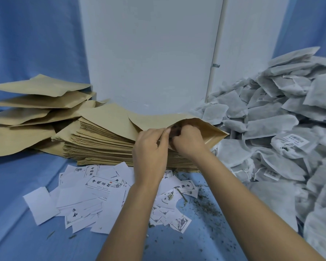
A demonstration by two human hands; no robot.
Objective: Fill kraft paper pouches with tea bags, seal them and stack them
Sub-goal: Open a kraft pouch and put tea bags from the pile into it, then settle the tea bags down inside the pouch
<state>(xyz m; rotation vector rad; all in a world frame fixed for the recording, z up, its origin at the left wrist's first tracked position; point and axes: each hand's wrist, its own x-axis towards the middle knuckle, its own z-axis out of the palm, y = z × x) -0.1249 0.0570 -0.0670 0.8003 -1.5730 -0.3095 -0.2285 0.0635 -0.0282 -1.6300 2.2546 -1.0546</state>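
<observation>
— What does the head view show?

— The top pouch (211, 129) lies on the stack of flat pouches (102, 140), with its mouth pulled open towards the person. The left hand (151, 149) pinches the upper lip between thumb and forefinger. The right hand (188, 142) has its fingers curled inside the mouth (whether they grasp anything is hidden, so I cannot tell).

— Which step is that?

— Opening or filling, I judge. Sealing is not yet begun.

— Where are the tea bags (282, 125)?

— Heaped just right of the pouch, near its far corner.

— And the next move?

— Probably the left hand holds the lip up while the right reaches to the heap and slides bags in flat, so the paper does not crease or tear.

— Anything else?

— Printed slips (94, 193) and loose crumbs (205, 206) lie on the blue cloth (17, 185) in front of the stack.
</observation>
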